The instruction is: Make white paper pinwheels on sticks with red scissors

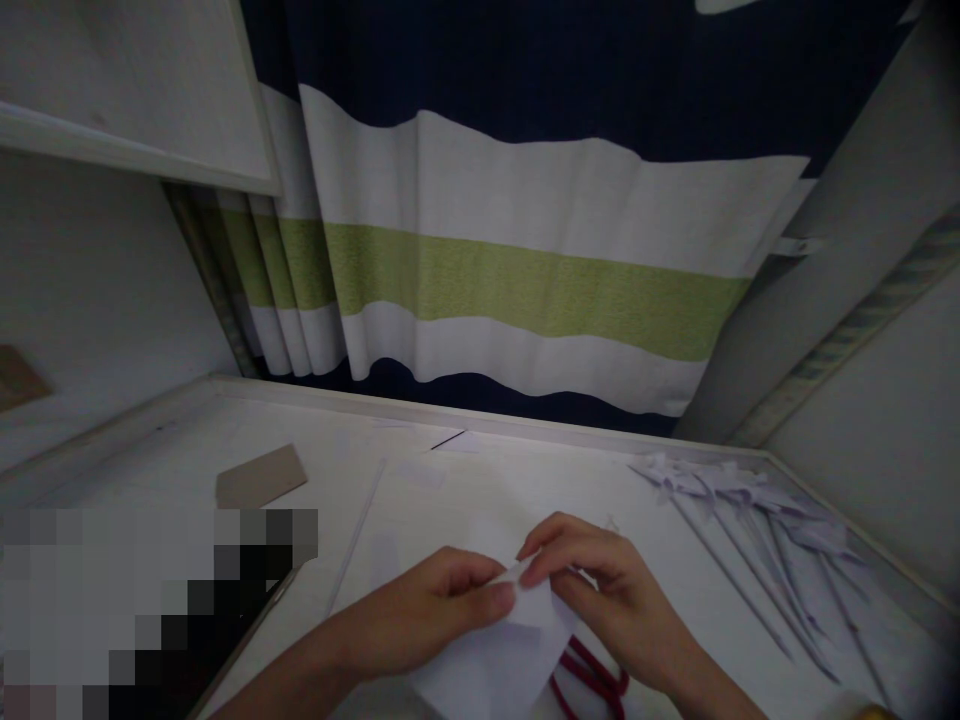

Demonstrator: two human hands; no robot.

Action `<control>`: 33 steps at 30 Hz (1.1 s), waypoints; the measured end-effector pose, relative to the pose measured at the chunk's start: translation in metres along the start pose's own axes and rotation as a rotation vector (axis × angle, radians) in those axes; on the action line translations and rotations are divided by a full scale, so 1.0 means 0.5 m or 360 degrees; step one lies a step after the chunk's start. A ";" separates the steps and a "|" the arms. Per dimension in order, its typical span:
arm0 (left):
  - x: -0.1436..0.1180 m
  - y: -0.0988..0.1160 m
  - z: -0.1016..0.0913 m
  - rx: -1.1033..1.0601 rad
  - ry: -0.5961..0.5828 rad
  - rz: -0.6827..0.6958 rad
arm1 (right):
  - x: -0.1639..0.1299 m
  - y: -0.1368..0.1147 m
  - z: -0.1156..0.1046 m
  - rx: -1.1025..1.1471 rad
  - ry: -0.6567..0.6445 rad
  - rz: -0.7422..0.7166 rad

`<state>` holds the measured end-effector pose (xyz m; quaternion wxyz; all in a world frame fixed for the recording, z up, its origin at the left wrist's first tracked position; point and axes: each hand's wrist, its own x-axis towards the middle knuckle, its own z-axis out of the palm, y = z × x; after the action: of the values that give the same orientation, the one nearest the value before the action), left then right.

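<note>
A white sheet of paper [499,660] is held up between both hands, low in the view, with its upper edge pinched together. My left hand [442,605] grips that edge from the left, its thumb lying on top. From the right, my right hand [600,580] pinches the same edge with thumb and fingers, close to the left thumb. Dark red scissor-like handles [596,675] lie on the table below the right hand, partly covered by the paper. The lower part of the paper runs out of the frame.
Several thin sticks with white paper tops [742,490] lie at the right. A thin white stick [360,535] and a brown cardboard piece [262,475] lie at the left. A striped curtain [525,280] hangs behind the white table [540,490]. The lower left is pixelated.
</note>
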<state>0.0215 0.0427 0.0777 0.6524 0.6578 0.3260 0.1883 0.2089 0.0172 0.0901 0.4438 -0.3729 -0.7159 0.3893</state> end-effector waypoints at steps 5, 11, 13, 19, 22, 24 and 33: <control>0.011 -0.008 0.004 -0.0196 -0.0024 0.0057 | -0.004 0.005 0.008 0.0104 0.0153 0.0268; 0.014 -0.008 0.006 -0.0577 0.0114 0.0000 | -0.004 0.019 0.016 0.0320 0.0250 0.0413; 0.015 -0.006 0.007 -0.0655 0.0130 0.0003 | -0.002 0.019 0.020 0.0339 0.0231 0.0456; 0.014 -0.007 0.012 -0.0819 0.0075 0.0059 | 0.000 0.010 0.026 0.0208 0.0278 0.0502; 0.013 -0.010 0.013 -0.0822 0.0053 0.0061 | -0.003 0.011 0.026 0.0182 0.0292 0.0517; 0.012 -0.010 0.013 -0.0804 0.0058 0.0048 | -0.004 0.013 0.025 0.0218 0.0313 0.0528; 0.008 0.002 0.018 -0.0886 0.0188 0.0028 | -0.002 0.014 0.024 0.0271 0.0393 0.0480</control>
<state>0.0306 0.0388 0.0775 0.7861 0.4441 0.2934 0.3142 0.1993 0.0166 0.0798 0.4949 -0.4817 -0.5567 0.4616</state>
